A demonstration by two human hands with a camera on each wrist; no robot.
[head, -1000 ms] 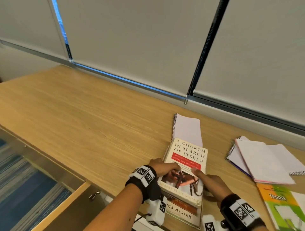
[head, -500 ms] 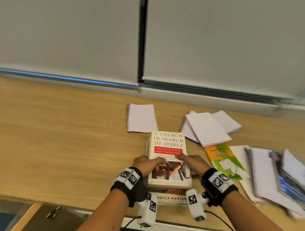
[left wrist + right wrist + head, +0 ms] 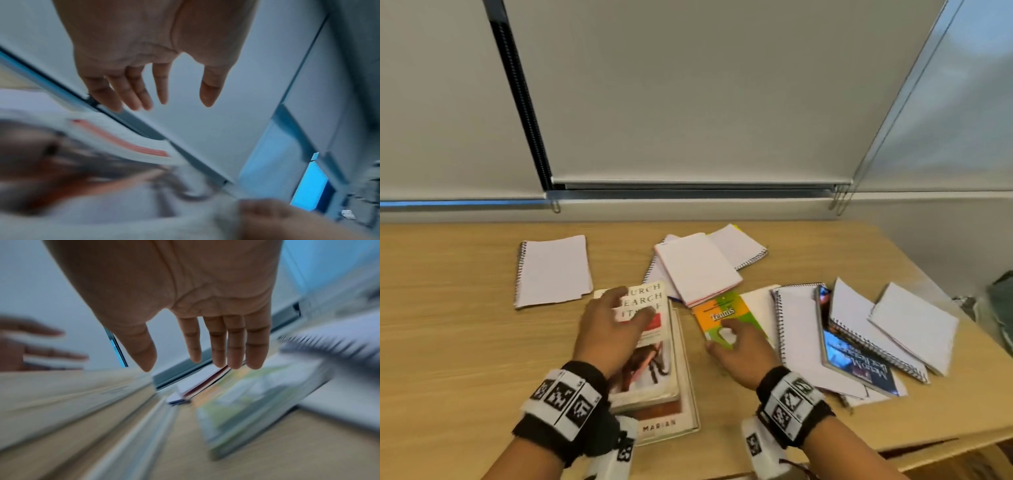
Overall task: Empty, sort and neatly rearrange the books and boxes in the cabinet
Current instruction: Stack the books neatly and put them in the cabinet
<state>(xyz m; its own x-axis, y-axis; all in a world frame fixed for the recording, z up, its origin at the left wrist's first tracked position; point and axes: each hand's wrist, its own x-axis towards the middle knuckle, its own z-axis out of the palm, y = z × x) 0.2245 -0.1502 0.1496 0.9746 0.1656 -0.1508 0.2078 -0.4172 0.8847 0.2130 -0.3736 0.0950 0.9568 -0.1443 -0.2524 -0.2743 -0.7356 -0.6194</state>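
A stack of two books [image 3: 654, 356] lies on the wooden cabinet top [image 3: 455, 342], the white "A Church in Search of Itself" book [image 3: 650, 301] uppermost. My left hand [image 3: 613, 329] hovers over that cover with fingers spread and straight; the left wrist view shows the left hand [image 3: 156, 91] empty above the blurred cover [image 3: 115, 142]. My right hand [image 3: 736, 346] is open over the lower end of an orange-green "tennis" booklet [image 3: 722, 311]. In the right wrist view the right hand [image 3: 201, 353] holds nothing above the blurred booklet [image 3: 242, 399].
A spiral notebook [image 3: 553, 270] lies at the left back. A pile of notepads [image 3: 698, 267] overlaps the booklet's far end. To the right lie more spiral notebooks [image 3: 801, 329] and a blue-covered book [image 3: 859, 363]. Window blinds [image 3: 688, 96] rise behind the top.
Both hands have let go of the book stack. The left one lifted over the cover, the right one moved right to the tennis booklet. The head view swung right.
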